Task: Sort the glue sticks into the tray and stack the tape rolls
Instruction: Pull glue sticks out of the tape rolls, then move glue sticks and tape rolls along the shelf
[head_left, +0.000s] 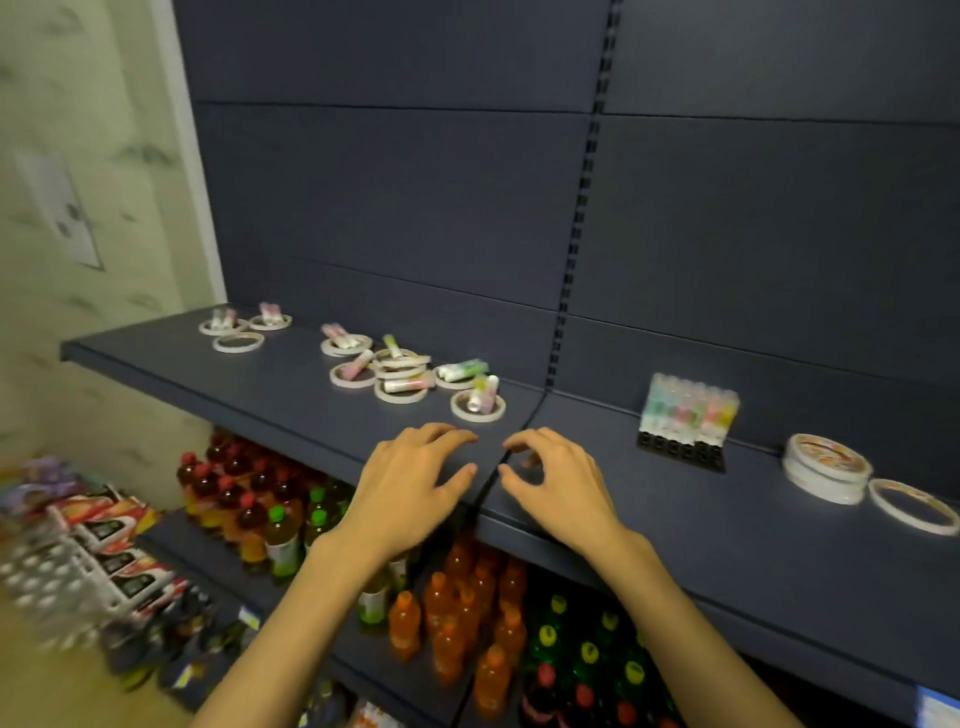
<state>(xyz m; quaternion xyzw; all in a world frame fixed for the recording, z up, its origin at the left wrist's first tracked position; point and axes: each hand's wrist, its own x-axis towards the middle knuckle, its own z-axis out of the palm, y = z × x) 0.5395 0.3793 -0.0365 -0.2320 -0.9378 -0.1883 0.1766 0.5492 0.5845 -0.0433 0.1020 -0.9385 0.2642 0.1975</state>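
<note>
Several white tape rolls (478, 406) and pastel glue sticks (461, 369) lie mixed on the dark shelf (291, 374), in a large cluster at the middle and a small group (239, 328) at far left. To the right, a black tray (681, 451) holds a row of upright glue sticks (688, 408). Further right stands a stack of tape rolls (826, 467) with a single roll (914, 505) beside it. My left hand (410, 488) and my right hand (556, 483) hover over the shelf's front edge, fingers loosely curled, holding nothing.
A dark back panel with a slotted upright (576, 234) rises behind the shelf. Below, a lower shelf carries many drink bottles (467, 613), orange, green and red. Packaged goods (104, 545) sit at lower left.
</note>
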